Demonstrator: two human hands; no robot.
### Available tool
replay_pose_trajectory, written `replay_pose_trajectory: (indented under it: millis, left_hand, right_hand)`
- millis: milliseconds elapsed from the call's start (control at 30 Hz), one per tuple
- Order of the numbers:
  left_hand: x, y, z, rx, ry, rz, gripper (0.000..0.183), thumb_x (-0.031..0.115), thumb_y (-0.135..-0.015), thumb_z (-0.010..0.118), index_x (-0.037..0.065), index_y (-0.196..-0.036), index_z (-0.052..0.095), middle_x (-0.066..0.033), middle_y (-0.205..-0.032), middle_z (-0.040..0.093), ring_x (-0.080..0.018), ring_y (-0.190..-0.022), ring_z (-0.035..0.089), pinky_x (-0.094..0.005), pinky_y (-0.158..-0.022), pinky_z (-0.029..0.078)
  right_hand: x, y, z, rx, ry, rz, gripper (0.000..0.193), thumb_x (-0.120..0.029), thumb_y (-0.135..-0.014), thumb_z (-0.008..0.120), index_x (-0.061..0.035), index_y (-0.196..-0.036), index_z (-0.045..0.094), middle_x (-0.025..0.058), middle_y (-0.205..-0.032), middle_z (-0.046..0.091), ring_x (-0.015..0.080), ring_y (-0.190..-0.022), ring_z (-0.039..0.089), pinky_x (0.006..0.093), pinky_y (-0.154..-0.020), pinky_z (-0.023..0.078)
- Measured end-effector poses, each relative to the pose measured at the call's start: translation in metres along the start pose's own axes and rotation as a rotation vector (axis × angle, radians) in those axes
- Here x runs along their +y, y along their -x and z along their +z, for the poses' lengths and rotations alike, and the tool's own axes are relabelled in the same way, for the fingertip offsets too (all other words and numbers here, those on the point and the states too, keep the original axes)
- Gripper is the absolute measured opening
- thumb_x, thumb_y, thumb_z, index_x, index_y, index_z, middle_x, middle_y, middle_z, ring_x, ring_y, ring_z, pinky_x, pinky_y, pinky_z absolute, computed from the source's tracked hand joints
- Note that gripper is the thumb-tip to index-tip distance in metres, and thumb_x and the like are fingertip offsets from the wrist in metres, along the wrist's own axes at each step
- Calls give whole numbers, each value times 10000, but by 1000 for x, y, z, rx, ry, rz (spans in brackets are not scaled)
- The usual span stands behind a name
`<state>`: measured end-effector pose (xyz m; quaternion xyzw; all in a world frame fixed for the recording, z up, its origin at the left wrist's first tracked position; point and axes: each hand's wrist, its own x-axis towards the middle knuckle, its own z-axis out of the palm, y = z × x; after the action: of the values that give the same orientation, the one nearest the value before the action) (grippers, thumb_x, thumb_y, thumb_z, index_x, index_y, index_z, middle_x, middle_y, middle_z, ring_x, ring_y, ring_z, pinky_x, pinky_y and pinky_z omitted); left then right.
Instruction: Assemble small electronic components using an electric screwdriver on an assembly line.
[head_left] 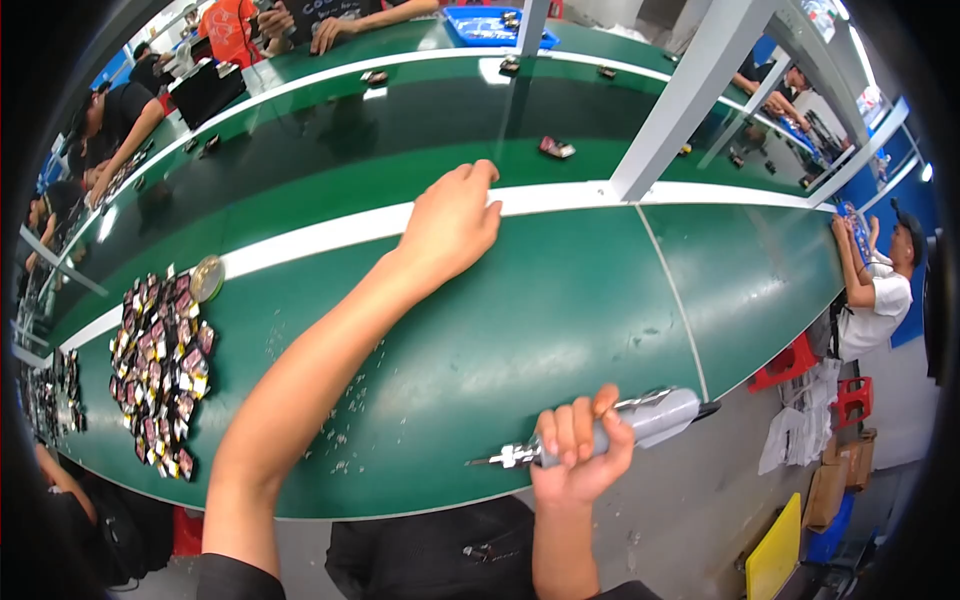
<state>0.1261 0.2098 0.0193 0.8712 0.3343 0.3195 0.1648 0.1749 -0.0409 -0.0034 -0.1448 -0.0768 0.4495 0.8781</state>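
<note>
My left hand (452,222) reaches out over the white rail (330,236) at the edge of the green conveyor belt (370,175). Its thumb stands apart from the bent fingers, and nothing shows between them. My right hand (583,450) is wrapped round a grey electric screwdriver (655,418), held over the near edge of the green worktable (520,340). The metal bit points left. Past my left hand, a small dark and reddish part (556,148) lies on the belt.
A big pile of small parts (160,375) covers the table's left, beside a round clear container (207,278). Tiny pale scraps (350,420) lie scattered mid-table. A grey post (690,100) rises from the rail. Across the belt sits a blue tray (490,27). Other people work around the line.
</note>
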Motion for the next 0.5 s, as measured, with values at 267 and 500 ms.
replay_pose_trajectory:
  millis: [267,500]
  left_hand:
    - [13,-111,95,-42,-151,-129,485,277,-758,718,-22,-1067,493,-229,-1014,535,-381,-973,538,-458,-780,509]
    - [-10,-122,109,-27,-282,8,231,137,-824,614,-46,-955,561,-219,-996,532,-361,-974,531,-444,-771,517]
  right_hand:
    - [1,-1,-7,12,-33,51,109,-187,-888,453,-79,-888,468,-10,-499,366,112,-411,370,306,-516,395]
    - [0,0,-8,9,-37,109,117,-188,-885,444,-76,-903,472,0,-510,388,122,-429,400,322,-539,402]
